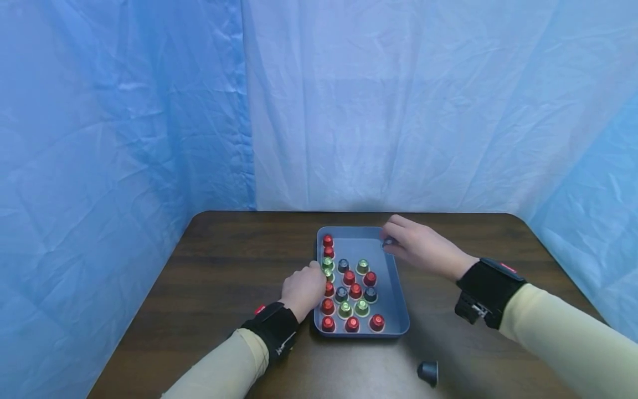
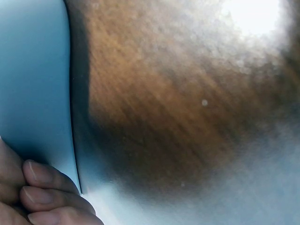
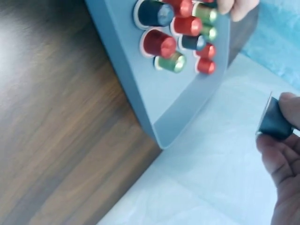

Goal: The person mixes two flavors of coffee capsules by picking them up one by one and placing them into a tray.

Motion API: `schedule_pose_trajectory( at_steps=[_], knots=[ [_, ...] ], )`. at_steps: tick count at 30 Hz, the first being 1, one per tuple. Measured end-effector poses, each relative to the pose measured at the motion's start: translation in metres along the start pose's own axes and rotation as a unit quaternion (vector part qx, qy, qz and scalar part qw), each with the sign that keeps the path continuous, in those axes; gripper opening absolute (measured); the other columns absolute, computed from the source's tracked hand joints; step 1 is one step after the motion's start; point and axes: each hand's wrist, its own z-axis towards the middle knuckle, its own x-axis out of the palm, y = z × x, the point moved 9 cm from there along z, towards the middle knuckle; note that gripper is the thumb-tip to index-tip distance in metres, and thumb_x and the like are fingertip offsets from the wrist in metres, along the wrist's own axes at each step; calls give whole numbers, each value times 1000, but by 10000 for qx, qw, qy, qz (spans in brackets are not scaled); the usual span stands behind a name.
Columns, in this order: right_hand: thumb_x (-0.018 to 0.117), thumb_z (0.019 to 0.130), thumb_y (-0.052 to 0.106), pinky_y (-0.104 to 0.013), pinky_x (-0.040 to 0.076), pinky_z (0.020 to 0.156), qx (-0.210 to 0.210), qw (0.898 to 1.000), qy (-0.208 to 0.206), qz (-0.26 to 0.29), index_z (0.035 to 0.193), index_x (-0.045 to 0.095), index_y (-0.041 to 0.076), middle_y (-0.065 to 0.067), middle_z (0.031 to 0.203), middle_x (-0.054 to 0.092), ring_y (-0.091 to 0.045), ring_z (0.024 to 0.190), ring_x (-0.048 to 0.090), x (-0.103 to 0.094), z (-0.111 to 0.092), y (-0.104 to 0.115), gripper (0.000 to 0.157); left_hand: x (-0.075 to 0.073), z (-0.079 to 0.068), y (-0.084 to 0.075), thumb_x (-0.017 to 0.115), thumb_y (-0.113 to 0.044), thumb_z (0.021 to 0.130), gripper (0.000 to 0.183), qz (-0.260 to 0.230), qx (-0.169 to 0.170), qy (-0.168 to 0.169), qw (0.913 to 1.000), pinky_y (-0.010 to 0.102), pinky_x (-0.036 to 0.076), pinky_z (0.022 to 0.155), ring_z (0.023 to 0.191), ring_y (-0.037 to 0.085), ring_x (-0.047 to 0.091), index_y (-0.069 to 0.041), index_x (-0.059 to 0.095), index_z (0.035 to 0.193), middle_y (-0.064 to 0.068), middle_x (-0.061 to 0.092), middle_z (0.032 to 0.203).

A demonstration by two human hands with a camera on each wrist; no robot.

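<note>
A blue-grey tray [image 1: 396, 310] lies on the table, holding several coffee capsules, rim down. Red capsules [image 1: 377, 322], green capsules [image 1: 361, 307] and dark blue capsules [image 1: 370, 294] fill its left and near parts. My left hand [image 1: 304, 285] grips the tray's left side; in the left wrist view its curled fingers [image 2: 42, 197] lie against the outer wall. Over the tray's far right corner, my right hand [image 1: 411, 241] pinches a dark coffee capsule [image 3: 274, 119] between thumb and fingers. In the right wrist view that capsule is tilted sideways, apart from the tray.
A loose dark coffee capsule [image 1: 427, 373] lies on its side near the table's front, right of the tray. The brown wooden table [image 1: 239, 249] ends at its far edge before blue-white hanging sheets [image 1: 374, 111], which also stand at both sides.
</note>
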Motion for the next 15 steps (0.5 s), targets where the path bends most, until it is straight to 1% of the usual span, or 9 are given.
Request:
schedule_pose_trajectory(
  at_steps=[3,5,8,11,15],
  knots=[
    [75,94,14,-30,58,77,153,9995,251,82,109,66,16,5,100,57,-8,88,62,10,12,1,18,0,1,0,70,-33,97,41,20,4,-5,10000,45,61,75,78,25,68,-3,57,122,8,62,87],
    [75,94,15,-29,57,76,108,9993,344,77,109,68,18,6,100,56,-8,88,62,17,19,3,17,1,1,0,70,-33,98,40,31,16,-10,10000,46,61,75,78,25,68,-3,57,122,8,62,87],
    [76,93,13,-27,56,75,-68,9991,427,57,107,72,18,4,99,56,-9,87,62,27,29,7,15,2,2,-1,70,-32,98,39,47,73,-33,10000,45,61,74,77,24,68,-3,57,121,7,61,86],
    [76,92,9,-29,57,76,-195,9986,496,42,105,74,15,0,99,58,-12,87,63,37,37,10,14,2,2,-3,70,-32,98,38,42,125,-57,9999,45,61,74,77,24,69,-4,57,120,7,61,85],
    [75,93,7,-30,57,77,-49,9974,709,71,107,74,13,-2,99,59,-14,86,64,52,46,6,15,2,2,-5,70,-33,98,39,25,120,-13,9999,45,61,74,77,24,69,-4,57,120,6,61,84]
  ],
)
